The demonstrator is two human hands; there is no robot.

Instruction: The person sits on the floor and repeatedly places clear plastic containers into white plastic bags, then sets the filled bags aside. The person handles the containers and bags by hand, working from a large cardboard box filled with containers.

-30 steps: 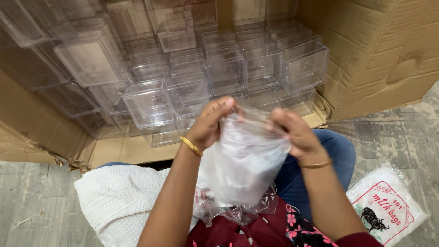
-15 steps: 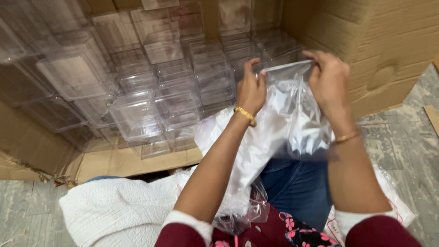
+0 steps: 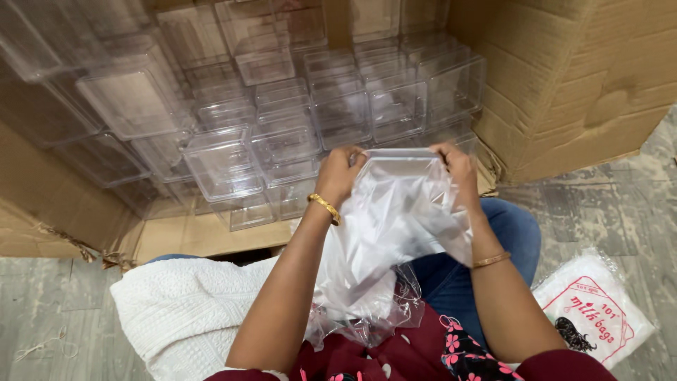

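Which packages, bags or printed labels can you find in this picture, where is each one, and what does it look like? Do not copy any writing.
Clear plastic bag: centre, its top edge pinched by the left hand and right hand; crinkled, see-through.
Pack of bags: on the floor, lower right; flat, white, with red print and a dark figure.
Cardboard carton: behind, lying open; brown.
Clear plastic boxes: stacked inside the carton; rectangular.

A large open cardboard box lying on its side, stacked full of clear plastic containers, fills the space beyond the hands, resting on a grey, worn tiled floor that stretches to their right and lower left under even light.
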